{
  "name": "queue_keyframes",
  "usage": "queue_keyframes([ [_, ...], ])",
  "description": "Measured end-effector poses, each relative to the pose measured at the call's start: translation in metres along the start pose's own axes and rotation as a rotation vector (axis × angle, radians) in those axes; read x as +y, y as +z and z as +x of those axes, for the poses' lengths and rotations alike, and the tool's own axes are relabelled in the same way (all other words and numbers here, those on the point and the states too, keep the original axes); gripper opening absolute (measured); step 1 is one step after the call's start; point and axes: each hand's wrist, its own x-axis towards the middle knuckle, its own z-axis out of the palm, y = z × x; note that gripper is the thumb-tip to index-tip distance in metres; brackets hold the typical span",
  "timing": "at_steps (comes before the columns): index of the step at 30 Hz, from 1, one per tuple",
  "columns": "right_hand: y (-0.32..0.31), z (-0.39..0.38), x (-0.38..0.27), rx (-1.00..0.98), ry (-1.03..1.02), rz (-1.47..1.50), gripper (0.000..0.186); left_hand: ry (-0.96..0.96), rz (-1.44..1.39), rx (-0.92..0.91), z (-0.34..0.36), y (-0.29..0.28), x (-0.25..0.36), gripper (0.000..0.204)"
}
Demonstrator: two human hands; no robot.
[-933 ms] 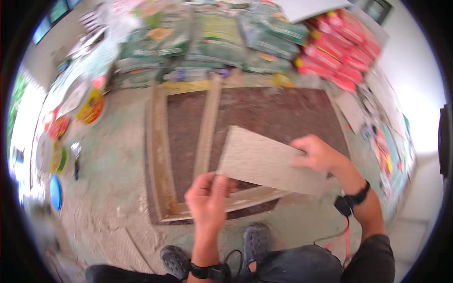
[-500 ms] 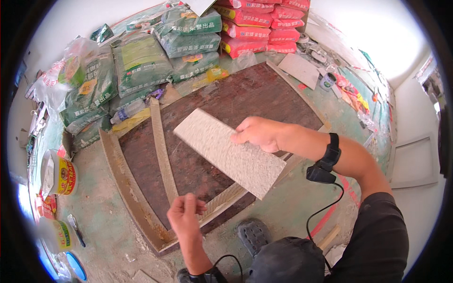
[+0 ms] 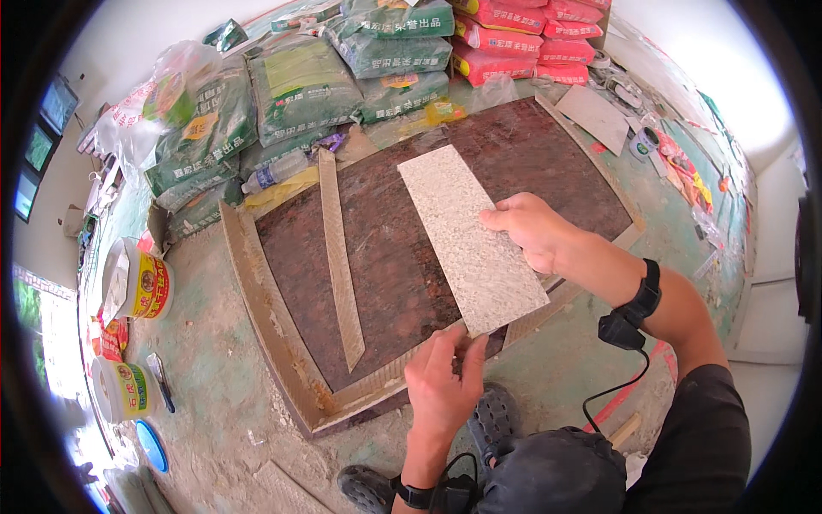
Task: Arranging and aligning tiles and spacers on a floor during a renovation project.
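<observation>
A pale, speckled rectangular tile (image 3: 467, 227) is held slantwise above a large dark red-brown slab (image 3: 385, 231). My right hand (image 3: 529, 230) grips its right long edge, thumb on the upper face and the other fingers partly hidden. My left hand (image 3: 441, 381) is closed at the tile's near left corner, thumb and fingertips pinching it. To the left, a narrow tapered strip (image 3: 341, 257) lies across the slab. Raised edging strips (image 3: 270, 317) run along the slab's left, near and right sides. The tile hides part of the near edging.
Green sacks (image 3: 304, 94) and pink sacks (image 3: 497, 43) are stacked behind the slab. Two buckets (image 3: 137, 278) and a blue lid (image 3: 151, 445) stand or lie at the left. A flat board (image 3: 592, 118) and a can (image 3: 643, 143) are at the far right.
The tile has turned to point more away from me. My left hand has moved right and closed on its near corner. The whole view has shifted somewhat.
</observation>
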Motion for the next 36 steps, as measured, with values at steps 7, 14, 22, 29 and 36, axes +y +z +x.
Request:
queue_keyframes([
  [7, 0.008, -0.016, 0.001, 0.097, -0.086, 0.107, 0.026, 0.178, 0.208, 0.071, 0.0, 0.006, -0.011, 0.014],
  [14, 0.023, -0.032, 0.0, 0.111, -0.177, 0.131, 0.027, 0.135, 0.318, 0.063, -0.005, 0.011, -0.019, 0.012],
  [22, 0.024, -0.038, -0.01, 0.071, -0.095, 0.184, 0.029, -0.15, 0.264, 0.41, 0.006, -0.033, -0.034, 0.013],
  [29, 0.021, -0.042, -0.014, 0.096, -0.07, 0.175, 0.032, -0.147, 0.734, 1.237, 0.014, -0.139, -0.059, 0.011],
  [36, 0.025, -0.034, -0.011, 0.133, -0.057, 0.172, 0.032, -0.203, 0.125, 0.43, 0.013, -0.098, -0.01, 0.021],
])
